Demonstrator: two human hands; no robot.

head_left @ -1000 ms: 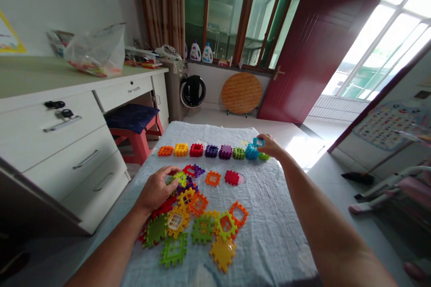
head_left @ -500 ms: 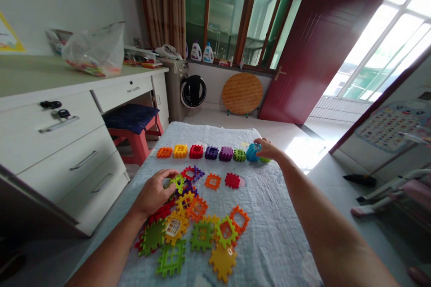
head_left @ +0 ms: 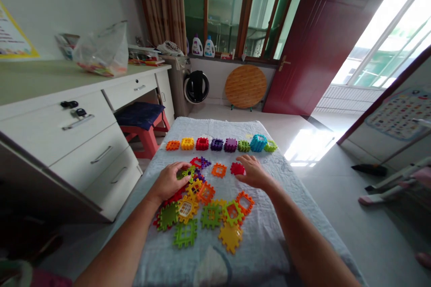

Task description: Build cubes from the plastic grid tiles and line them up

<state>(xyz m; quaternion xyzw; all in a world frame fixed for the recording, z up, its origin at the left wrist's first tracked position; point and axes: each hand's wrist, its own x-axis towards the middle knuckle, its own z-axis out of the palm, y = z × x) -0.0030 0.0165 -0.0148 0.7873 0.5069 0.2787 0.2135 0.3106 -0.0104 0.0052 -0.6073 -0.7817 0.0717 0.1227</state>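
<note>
head view: i see my left hand resting palm down on the near-left edge of the pile of flat interlocking tiles, fingers curled loosely over a green tile at the top of the heap; i cannot tell whether it truly grips that tile or only covers it. my right hand lies open, palm down, fingers spread toward the left, its fingertips touching a red tile that sits apart from the heap. just left of that one lies an orange tile, and further left a red and purple pair near my left fingers.

all of this sits on a pale quilt spread over a low surface. along its far edge runs a row of built cubes: orange, yellow, red, two purple, green, then a taller blue cube and a light green piece at the right end. the row is well apart from both hands.

to the left stands a white desk with drawers, a clear bag on top, and a red stool tucked beneath. beyond the quilt a round wooden board leans on the wall beside a dark red door.
</note>
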